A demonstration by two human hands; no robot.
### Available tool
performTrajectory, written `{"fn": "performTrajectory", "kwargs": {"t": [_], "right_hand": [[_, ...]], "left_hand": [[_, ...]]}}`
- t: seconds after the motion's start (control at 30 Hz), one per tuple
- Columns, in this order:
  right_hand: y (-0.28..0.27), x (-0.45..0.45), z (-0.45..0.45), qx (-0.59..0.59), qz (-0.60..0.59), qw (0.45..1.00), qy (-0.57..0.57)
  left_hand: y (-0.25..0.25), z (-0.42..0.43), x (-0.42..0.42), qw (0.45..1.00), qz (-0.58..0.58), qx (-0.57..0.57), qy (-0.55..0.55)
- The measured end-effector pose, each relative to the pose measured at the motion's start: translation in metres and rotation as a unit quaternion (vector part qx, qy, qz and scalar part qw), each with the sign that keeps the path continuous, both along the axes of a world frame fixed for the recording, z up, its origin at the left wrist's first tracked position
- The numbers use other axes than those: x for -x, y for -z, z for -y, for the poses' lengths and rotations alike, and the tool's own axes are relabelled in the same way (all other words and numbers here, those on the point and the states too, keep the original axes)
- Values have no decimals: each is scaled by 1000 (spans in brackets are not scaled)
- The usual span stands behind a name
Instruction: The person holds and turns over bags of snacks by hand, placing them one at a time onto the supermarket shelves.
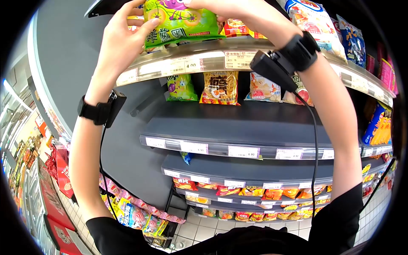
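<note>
A green snack bag (pixel 182 23) with a purple cartoon figure is held at the top of the view, just above the upper shelf's price rail. My left hand (pixel 127 36) grips its left side, thumb on the front. My right hand (pixel 212 6) reaches across its top edge from the right, partly cut off by the frame. On the shelf below stand another green bag (pixel 180 88), a yellow and brown bag (pixel 219 87) and a pale bag (pixel 263 87). Red and yellow packs (pixel 238 29) show behind the held bag.
The upper shelf's rail (pixel 208 60) curves across below my hands. A large white bag (pixel 312 25) stands at upper right. Lower shelves (pixel 238 170) hold rows of small bags. A grey side panel (pixel 63 46) and a candy rack (pixel 136 212) are at left. Cables hang from both wrists.
</note>
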State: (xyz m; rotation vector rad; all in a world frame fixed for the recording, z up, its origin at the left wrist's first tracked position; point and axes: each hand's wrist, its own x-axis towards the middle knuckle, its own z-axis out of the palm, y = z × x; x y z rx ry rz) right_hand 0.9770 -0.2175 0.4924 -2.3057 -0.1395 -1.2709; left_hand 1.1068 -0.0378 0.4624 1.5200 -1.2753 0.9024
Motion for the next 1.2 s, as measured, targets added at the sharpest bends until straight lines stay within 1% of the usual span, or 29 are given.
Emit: {"fn": "performTrajectory", "kwargs": {"t": [0.07, 0.13, 0.17, 0.2, 0.23, 0.27, 0.33, 0.37, 0.4, 0.47, 0.5, 0.53, 0.6, 0.63, 0.67, 0.73, 0.77, 0.8, 0.87, 0.9, 0.93, 0.97, 1.03, 1.13, 1.17, 1.2], "right_hand": [[-9, -9, 10, 36, -39, 996, -68], [-20, -23, 15, 44, -42, 997, -56], [-25, -30, 19, 12, -90, 994, -55], [-30, -34, 19, -20, -137, 989, -53], [-33, -38, 18, 9, -126, 992, 15], [-35, -43, 23, 9, -125, 992, 17], [-39, -53, 35, 47, -152, 987, 23], [-44, -62, 28, 41, -171, 977, 119], [-48, -68, 34, 41, -169, 977, 121], [-48, -80, 42, 43, -181, 980, 75], [-49, -89, 39, -36, -205, 974, 91], [-52, -92, 40, -35, -204, 974, 92], [-57, -98, 43, 28, -228, 962, 144], [-58, -102, 44, -1, -246, 959, 143], [-59, -104, 50, -1, -245, 959, 143], [-60, -107, 69, -64, -246, 966, 47], [-68, -112, 73, -109, -312, 942, 63], [-72, -118, 75, -111, -314, 941, 62], [-77, -131, 78, -128, -338, 913, 188], [-82, -133, 81, -148, -370, 895, 203], [-84, -135, 84, -149, -371, 894, 204], [-84, -138, 88, -144, -379, 891, 205], [-85, -144, 95, -122, -400, 888, 193], [-78, -139, 81, -120, -409, 882, 201], [-73, -136, 79, -103, -393, 895, 184], [-73, -134, 74, -96, -392, 892, 205]], "left_hand": [[-5, 5, -14, 1000, 15, -8, -14], [-8, 11, -26, 998, 61, 13, 6], [-15, 11, -48, 991, 90, -41, -91], [-17, 15, -54, 991, 91, -39, -89], [-18, 17, -60, 992, 86, -51, -80], [-20, 20, -66, 992, 83, -65, -70], [-20, 26, -76, 989, 98, -72, -85], [-20, 29, -80, 989, 90, -87, -79], [-20, 31, -82, 989, 83, -101, -73], [-22, 35, -86, 987, 93, -98, -81], [-24, 37, -88, 987, 89, -104, -87], [-26, 39, -90, 986, 86, -110, -93], [-29, 45, -98, 984, 89, -112, -109], [-31, 51, -105, 980, 109, -120, -119], [-34, 54, -111, 975, 130, -127, -130], [-38, 58, -111, 973, 134, -133, -134], [-40, 61, -109, 970, 139, -138, -144], [-41, 64, -110, 967, 144, -143, -153], [-42, 69, -108, 967, 141, -150, -151], [-41, 72, -105, 965, 136, -159, -160], [-41, 74, -102, 962, 132, -167, -168], [-40, 75, -103, 970, 89, -183, -136], [-41, 78, -105, 969, 79, -189, -136], [-42, 79, -111, 967, 62, -204, -136], [-42, 77, -111, 966, 48, -215, -138], [-43, 76, -111, 963, 35, -225, -141]]}}
